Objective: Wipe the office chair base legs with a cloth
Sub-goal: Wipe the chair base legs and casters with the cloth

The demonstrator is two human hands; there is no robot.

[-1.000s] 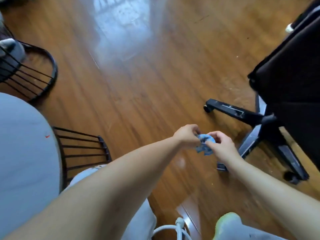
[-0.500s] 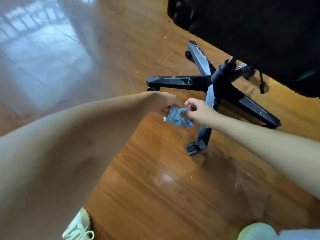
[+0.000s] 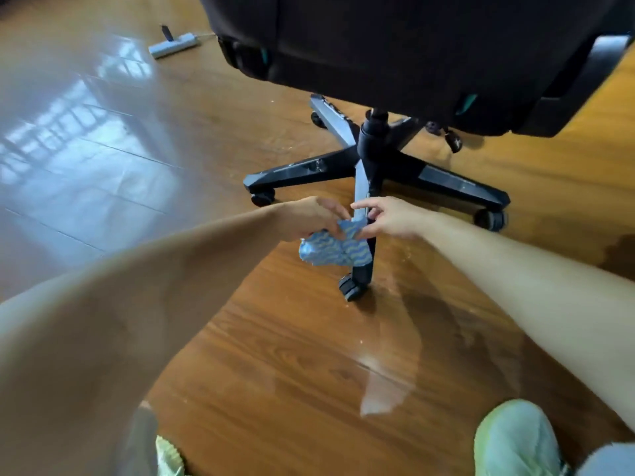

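cloth [image 3: 335,248] pinched by left hand [image 3: 314,214] and right hand [image 3: 391,216] above nearest base leg [image 3: 361,214]; open floor [image 3: 275,355] below

The cloth [image 3: 335,248] was blue, printed with wavy stripes in a pale yellowish tone. The office chair's seat [image 3: 412,46] was black, with small teal accents at its underside edges. The chair base legs [image 3: 446,178] were black with grey, glossy top faces, and the casters [image 3: 350,286] were black. The wooden floor [image 3: 292,355] was a warm reddish brown with darker grain lines and a pale bluish-white sheen at the left. The power strip [image 3: 173,45] was light grey. The shoes [image 3: 515,438] were pale mint green.
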